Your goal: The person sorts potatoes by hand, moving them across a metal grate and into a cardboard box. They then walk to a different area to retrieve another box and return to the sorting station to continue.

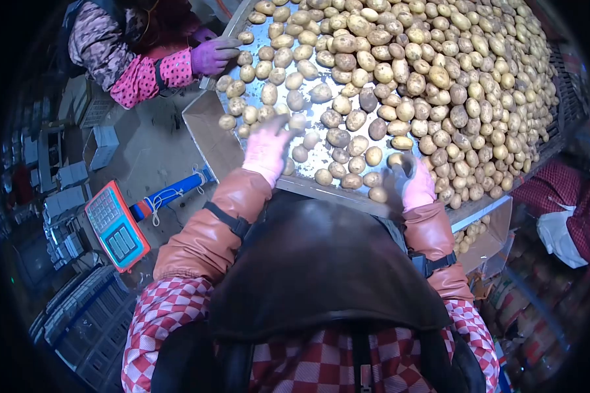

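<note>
Many potatoes [439, 78] lie on a metal sorting table [313, 118], heaped thickly at the right and spread thinner at the left. My left hand [269, 145], in a pink glove with dark fingers, reaches over the left part of the table among loose potatoes; its fingers are smeared by motion. Near the front edge, at the right, my right hand [414, 183] is in a like glove, its fingers blurred beside a yellowish potato [396, 159]. Whether it grips that potato is not clear.
A co-worker's purple-gloved hand [213, 56] rests at the table's upper left edge. An open cardboard box [211, 124] stands below that edge, another box [488, 229] at the lower right. A scale display [117, 226] on a blue pole stands left.
</note>
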Demonstrator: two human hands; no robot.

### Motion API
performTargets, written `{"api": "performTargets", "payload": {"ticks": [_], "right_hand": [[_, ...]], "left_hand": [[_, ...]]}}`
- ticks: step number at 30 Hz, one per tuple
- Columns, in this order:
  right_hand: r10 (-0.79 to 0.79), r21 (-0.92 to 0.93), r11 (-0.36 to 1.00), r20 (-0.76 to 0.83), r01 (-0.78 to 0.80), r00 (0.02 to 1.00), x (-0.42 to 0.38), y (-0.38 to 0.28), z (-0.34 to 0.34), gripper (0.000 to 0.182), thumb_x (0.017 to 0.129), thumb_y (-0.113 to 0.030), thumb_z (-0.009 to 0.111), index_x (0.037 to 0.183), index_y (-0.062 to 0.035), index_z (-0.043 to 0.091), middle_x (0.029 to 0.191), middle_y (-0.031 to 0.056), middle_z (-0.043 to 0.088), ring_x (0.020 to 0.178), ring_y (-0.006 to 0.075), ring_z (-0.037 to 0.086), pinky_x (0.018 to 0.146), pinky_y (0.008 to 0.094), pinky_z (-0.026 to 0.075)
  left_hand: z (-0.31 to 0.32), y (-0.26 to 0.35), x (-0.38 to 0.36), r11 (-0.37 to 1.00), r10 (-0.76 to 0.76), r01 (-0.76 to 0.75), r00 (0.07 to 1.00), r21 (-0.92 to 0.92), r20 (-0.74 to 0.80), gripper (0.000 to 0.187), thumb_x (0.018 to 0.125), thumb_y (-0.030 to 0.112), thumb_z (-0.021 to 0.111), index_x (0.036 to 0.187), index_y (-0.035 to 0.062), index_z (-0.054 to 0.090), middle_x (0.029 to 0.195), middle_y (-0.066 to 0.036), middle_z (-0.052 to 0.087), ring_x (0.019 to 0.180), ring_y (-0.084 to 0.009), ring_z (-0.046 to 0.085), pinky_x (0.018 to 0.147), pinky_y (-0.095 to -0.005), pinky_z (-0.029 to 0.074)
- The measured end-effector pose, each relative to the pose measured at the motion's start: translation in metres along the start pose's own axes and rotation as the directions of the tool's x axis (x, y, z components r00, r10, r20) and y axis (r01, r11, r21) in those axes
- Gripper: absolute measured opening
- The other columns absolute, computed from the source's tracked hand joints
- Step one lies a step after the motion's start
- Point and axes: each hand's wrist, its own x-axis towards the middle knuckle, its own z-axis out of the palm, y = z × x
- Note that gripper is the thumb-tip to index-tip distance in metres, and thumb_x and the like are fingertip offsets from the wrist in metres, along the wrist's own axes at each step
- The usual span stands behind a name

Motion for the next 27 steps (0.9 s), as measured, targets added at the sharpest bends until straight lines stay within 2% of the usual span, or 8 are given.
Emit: {"api": "performTargets", "payload": {"ticks": [5,8,14,18,19,21,24,27], "right_hand": [[-0.069,-0.212,0.971,0.172,0.105,0.983,-0.005,-0.018,0.032,0.043,0.081,-0.03,0.069,0.114,-0.0066,0.057,0.103,0.0202,0.062,0.101,0.038,0.06,0.088,0.0451,0.048],[-0.151,0.251,0.968,0.548,0.01,0.823,0.016,-0.054,0.053,0.03,0.084,-0.031,0.065,0.111,-0.0169,0.069,0.105,0.0181,0.068,0.098,0.0341,0.066,0.085,0.0409,0.052],[-0.179,0.011,0.984,0.048,0.179,0.983,0.089,-0.078,0.017,0.028,0.088,-0.018,0.054,0.115,-0.0152,0.064,0.11,0.0181,0.065,0.102,0.0345,0.063,0.09,0.0438,0.049],[-0.26,-0.407,0.839,0.282,0.361,0.923,0.121,-0.084,0.031,0.053,0.086,-0.013,0.051,0.138,-0.0168,0.045,0.15,0.0133,0.035,0.118,0.036,0.055,0.099,0.043,0.045],[-0.289,-0.417,0.83,0.247,0.371,0.925,0.131,-0.076,0.046,0.049,0.087,-0.017,0.051,0.136,-0.0155,0.046,0.149,0.0134,0.037,0.117,0.036,0.056,0.098,0.0437,0.046],[-0.328,-0.419,0.822,0.208,0.387,0.922,0.14,-0.071,0.062,0.045,0.088,-0.02,0.051,0.133,-0.0141,0.048,0.147,0.0135,0.038,0.116,0.036,0.056,0.097,0.0444,0.046],[-0.255,-0.324,0.9,0.15,0.292,0.955,0.137,-0.092,0.057,0.041,0.09,-0.029,0.055,0.127,-0.0117,0.05,0.141,0.0151,0.043,0.114,0.038,0.057,0.095,0.0473,0.047],[-0.09,-0.382,0.912,0.169,0.15,0.981,0.132,-0.106,0.049,0.036,0.091,-0.023,0.049,0.125,-0.0096,0.052,0.132,0.0212,0.048,0.114,0.0388,0.056,0.093,0.0467,0.048]], "left_hand": [[0.006,0.027,0.026,0.977,0.105,-0.108,0.994,-0.183,-0.024,0.027,0.074,0.007,0.06,0.1,0.0129,0.068,0.104,-0.013,0.065,0.093,-0.0333,0.064,0.079,-0.0429,0.052],[0.025,0.058,0.053,0.943,0.309,-0.257,0.91,-0.21,0.276,0.035,0.078,0.007,0.056,0.113,0.0131,0.059,0.103,-0.015,0.06,0.093,-0.0335,0.064,0.078,-0.0448,0.052],[0.036,0.066,0.064,0.999,0.026,-0.032,0.869,0.004,0.493,0.018,0.087,0.014,0.051,0.103,0.0116,0.057,0.104,-0.019,0.057,0.094,-0.0342,0.064,0.08,-0.0455,0.051],[0.053,0.049,0.057,0.981,-0.048,0.113,0.926,-0.154,0.374,0.035,0.091,0.023,0.052,0.126,0.0161,0.055,0.108,-0.02,0.062,0.082,-0.0301,0.067,0.072,-0.0401,0.053],[-0.012,0.064,0.069,0.735,-0.218,0.56,0.729,-0.382,0.649,0.043,0.092,0.028,0.056,0.133,0.0155,0.052,0.107,-0.019,0.064,0.071,-0.0242,0.065,0.065,-0.0364,0.052],[0.024,0.029,0.049,0.152,-0.202,0.681,0.731,-0.716,0.652,0.049,0.092,0.03,0.063,0.132,0.005,0.051,0.104,-0.012,0.065,0.069,-0.0198,0.062,0.063,-0.0329,0.051],[-0.045,0.025,0.036,0.649,0.045,0.197,0.954,-0.735,0.296,0.059,0.096,0.034,0.059,0.145,0.008,0.037,0.135,-0.015,0.053,0.11,-0.0246,0.059,0.092,-0.0347,0.05],[-0.006,0.009,0.022,-0.417,-0.063,0.459,0.846,-0.784,0.529,0.065,0.096,0.045,0.054,0.146,0.0086,0.034,0.148,-0.017,0.039,0.124,-0.0263,0.05,0.102,-0.0405,0.044]]}}
